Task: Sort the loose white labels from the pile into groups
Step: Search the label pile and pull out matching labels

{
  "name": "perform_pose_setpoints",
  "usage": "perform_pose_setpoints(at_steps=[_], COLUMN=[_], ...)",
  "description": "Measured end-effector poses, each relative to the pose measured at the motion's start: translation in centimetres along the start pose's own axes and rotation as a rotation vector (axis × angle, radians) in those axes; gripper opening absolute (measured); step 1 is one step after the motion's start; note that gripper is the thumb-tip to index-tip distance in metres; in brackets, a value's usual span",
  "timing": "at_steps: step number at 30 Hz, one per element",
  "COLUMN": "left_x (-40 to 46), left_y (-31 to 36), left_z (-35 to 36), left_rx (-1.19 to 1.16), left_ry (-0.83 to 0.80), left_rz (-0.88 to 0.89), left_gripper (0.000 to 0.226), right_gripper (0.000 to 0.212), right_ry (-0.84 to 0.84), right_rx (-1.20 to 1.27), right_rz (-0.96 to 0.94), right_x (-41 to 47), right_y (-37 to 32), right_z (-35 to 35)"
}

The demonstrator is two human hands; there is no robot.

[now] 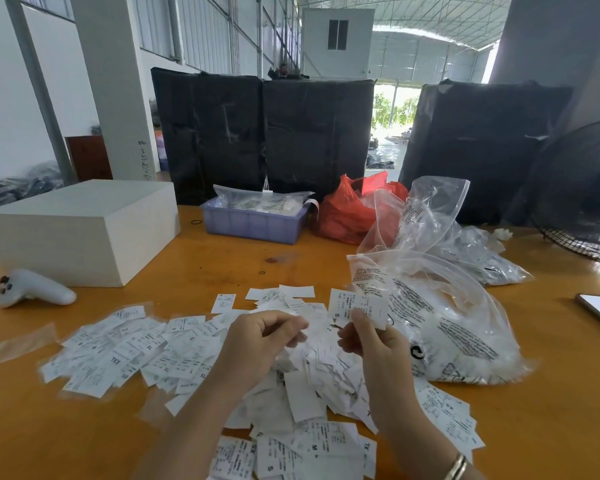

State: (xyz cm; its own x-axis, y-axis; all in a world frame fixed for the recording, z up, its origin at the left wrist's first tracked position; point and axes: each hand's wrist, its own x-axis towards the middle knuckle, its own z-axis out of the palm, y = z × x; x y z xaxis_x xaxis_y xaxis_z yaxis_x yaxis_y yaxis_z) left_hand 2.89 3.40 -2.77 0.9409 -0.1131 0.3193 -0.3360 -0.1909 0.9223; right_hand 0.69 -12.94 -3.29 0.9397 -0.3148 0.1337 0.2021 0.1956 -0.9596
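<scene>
A worker sorts garment size labels at an orange desk (551, 393) in a warehouse. The right hand (371, 341), centre-right of frame, pinches a small stack of white labels (357, 306) marked "S", held upright w/ long axis roughly vertical. The left hand (260, 337), just beside it at centre, has fingers curled; whether it holds a label can't be told. The loose pile (312, 382) lies directly under and below both hands, toward bottom centre. A spread group w/ XL and XXL labels (125, 351) sits at centre left, nearer the left hand. Printed plastic bags (447, 323) lie at right. Next pick likely comes from the pile straight beneath.
</scene>
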Motion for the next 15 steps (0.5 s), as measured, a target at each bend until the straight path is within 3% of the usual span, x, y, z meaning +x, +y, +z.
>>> perform_pose_setpoints(at_steps=[9,15], left_x=[-0.07,-0.02], left_y=[-0.26,-0.39], left_z=[0.10,0.12], left_rx=[0.080,0.107], left_ry=[-0.009,-0.007], left_rz=[0.028,0.028], left_gripper=[0.029,0.025], right_gripper=[0.029,0.029], right_ry=[-0.089,-0.027], right_rx=[-0.146,-0.048], right_rz=[0.021,0.068], right_x=[-0.28,0.01], right_y=[0.21,0.10], right_z=[0.27,0.16])
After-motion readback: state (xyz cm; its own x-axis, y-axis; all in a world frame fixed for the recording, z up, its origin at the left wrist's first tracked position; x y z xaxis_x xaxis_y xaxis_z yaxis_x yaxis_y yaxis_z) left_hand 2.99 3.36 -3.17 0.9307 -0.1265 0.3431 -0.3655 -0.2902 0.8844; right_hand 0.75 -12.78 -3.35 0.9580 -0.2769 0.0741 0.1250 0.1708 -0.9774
